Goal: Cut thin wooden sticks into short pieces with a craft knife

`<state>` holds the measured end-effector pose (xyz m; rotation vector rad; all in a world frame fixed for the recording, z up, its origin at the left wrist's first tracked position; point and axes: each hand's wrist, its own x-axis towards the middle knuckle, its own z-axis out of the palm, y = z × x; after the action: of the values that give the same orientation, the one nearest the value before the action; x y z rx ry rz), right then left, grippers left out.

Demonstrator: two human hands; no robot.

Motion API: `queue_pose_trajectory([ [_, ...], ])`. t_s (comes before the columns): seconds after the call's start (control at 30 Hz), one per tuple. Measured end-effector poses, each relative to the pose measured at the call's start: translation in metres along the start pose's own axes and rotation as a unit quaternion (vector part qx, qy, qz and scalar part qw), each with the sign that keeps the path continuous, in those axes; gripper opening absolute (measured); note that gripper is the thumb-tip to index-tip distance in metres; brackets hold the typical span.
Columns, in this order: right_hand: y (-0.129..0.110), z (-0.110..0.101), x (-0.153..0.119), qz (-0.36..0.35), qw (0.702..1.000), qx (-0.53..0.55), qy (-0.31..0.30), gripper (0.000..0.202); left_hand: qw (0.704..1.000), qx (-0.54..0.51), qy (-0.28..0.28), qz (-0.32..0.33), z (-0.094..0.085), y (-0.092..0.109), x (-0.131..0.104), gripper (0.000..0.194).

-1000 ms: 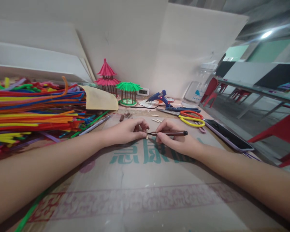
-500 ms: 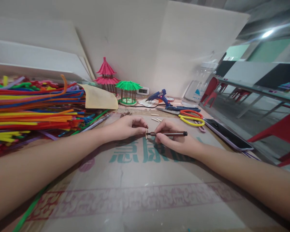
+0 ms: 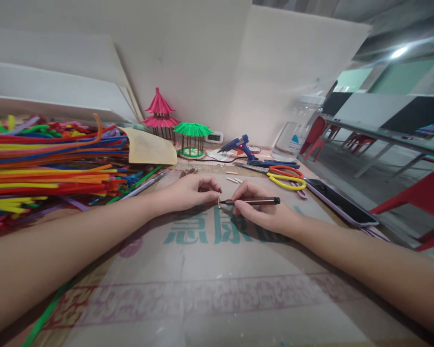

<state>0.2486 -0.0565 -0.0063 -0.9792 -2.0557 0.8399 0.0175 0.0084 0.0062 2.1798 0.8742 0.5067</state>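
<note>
Between the thumb and fingers of my left hand (image 3: 193,192) is pinched a short pale wooden stick (image 3: 219,202), held upright just above the mat. A dark brown marker pen (image 3: 258,201) lies in the closed grip of my right hand (image 3: 264,207), its tip pointing left and meeting the stick or very close to it. Beyond the hands, several more short pale sticks (image 3: 233,180) lie loose. Small model pavilions stand at the back: a pink two-tiered one (image 3: 160,115) and a green-roofed one (image 3: 192,139).
Bundles of coloured pipe cleaners (image 3: 50,149) crowd the left side. Behind the hands are a blue glue gun (image 3: 240,144) with its light on, scissors (image 3: 287,177) with orange and yellow handles, and a clear bottle (image 3: 292,135). A phone (image 3: 340,201) lies at the right edge.
The pen tip has shifted slightly down along the stick. Both hands otherwise keep nearly the same place and grip.
</note>
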Motion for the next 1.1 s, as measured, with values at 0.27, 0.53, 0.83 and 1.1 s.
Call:
queue_pose_trajectory([
  [0.27,0.0007,0.0009,0.0016,-0.005,1.0,0.007,-0.018,0.008,1.0,0.007,-0.001,-0.016,0.0002,0.0018,-0.0005,0.019],
  [0.53,-0.0016,0.0001,0.0004,-0.028,0.999,-0.016,0.001,0.004,1.0,0.008,-0.004,-0.014,-0.0003,0.0024,-0.0011,0.019],
  [0.83,-0.0024,0.0002,0.003,-0.047,0.999,-0.006,-0.013,0.002,1.0,0.002,-0.003,-0.025,0.0012,0.0001,0.0002,0.023],
  [1.1,-0.0023,0.0002,0.0023,-0.076,0.997,-0.022,-0.003,0.003,1.0,0.0,-0.003,-0.023,0.0004,0.001,-0.0002,0.021],
])
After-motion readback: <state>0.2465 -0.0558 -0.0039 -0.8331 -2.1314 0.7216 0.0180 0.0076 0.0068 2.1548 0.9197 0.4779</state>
